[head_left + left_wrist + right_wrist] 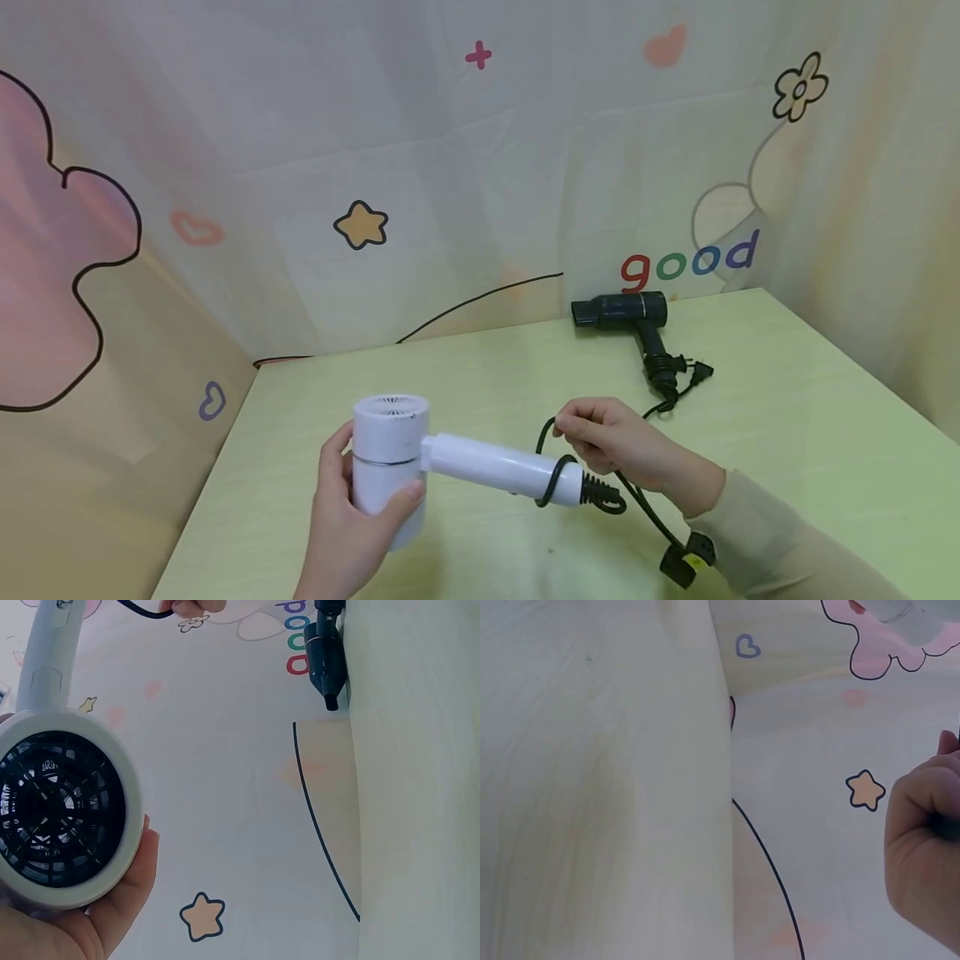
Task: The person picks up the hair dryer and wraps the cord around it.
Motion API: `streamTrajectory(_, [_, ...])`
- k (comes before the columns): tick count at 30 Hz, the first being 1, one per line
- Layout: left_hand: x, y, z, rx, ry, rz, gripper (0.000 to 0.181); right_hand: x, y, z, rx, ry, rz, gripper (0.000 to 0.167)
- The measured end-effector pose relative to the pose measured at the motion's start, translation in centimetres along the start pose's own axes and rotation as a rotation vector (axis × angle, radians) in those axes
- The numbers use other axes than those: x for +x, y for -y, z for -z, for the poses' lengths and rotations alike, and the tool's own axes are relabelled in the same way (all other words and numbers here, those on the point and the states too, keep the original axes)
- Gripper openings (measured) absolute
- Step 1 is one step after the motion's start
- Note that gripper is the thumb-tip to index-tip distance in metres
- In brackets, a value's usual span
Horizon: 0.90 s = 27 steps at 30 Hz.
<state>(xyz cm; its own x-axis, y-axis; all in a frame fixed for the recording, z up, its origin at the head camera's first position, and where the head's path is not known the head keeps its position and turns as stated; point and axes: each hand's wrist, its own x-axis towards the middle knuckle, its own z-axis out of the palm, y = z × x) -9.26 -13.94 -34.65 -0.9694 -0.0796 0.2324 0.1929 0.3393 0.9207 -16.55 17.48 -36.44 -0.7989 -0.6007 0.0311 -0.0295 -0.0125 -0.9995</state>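
A white hair dryer (495,468) is held above the table, its handle pointing right. The left hand (352,517) grips its round body, thumb in front; in the left wrist view the dryer's dark grille (52,810) faces the camera, with the left hand (112,907) around the rim. Beside the handle's end, the right hand (618,442) pinches the black cord (555,482), one loop of which lies around the handle. Below that hand hangs the black plug (681,562). The right wrist view shows the right hand (930,840) with curled fingers.
A black hair dryer (622,311) with its cord wound round the handle lies at the back right of the pale green table (480,375). Its plug (701,372) rests beside it. A printed curtain (450,167) hangs behind the table and along its sides.
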Motion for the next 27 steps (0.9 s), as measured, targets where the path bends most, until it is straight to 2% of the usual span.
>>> streamTrajectory(6, [-0.2,0.2,-0.2,-0.002,0.025,-0.019,0.089,0.0,0.9,0.5,-0.044,-0.029,0.016,0.019])
streamTrajectory(10, [-0.3,0.2,-0.3,-0.008,0.035,-0.001,0.092,0.1,1.5,0.6,-0.071,-0.054,0.005,0.019])
streamTrajectory(20, [-0.3,0.2,-0.5,0.021,0.067,0.033,0.096,-0.3,2.9,0.6,-0.053,-0.098,0.024,0.018])
streamTrajectory(27, [-0.3,0.4,-0.6,0.061,0.058,0.027,0.100,-0.9,4.0,0.4,-0.067,-0.130,0.016,0.018])
